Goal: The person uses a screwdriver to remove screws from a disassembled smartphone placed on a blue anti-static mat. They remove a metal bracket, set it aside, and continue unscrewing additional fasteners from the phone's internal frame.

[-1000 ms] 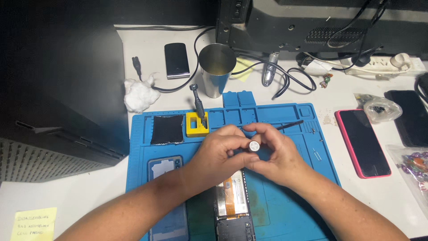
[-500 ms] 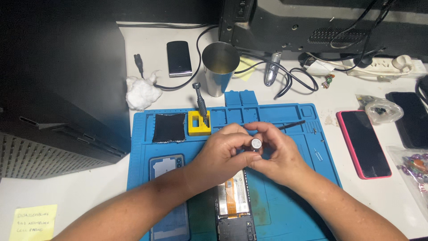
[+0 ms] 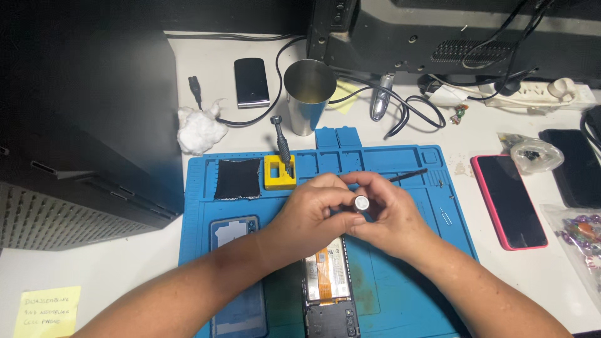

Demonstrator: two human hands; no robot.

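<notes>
While both hands meet over the blue repair mat, the left hand and right hand pinch a small silver-capped screwdriver between their fingertips, just above the opened phone.

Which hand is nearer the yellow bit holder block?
Left. The left hand sits just below and right of the yellow bit holder block, its knuckles close to it. The right hand is farther right, past the silver-capped tool that both hands grip.
</notes>
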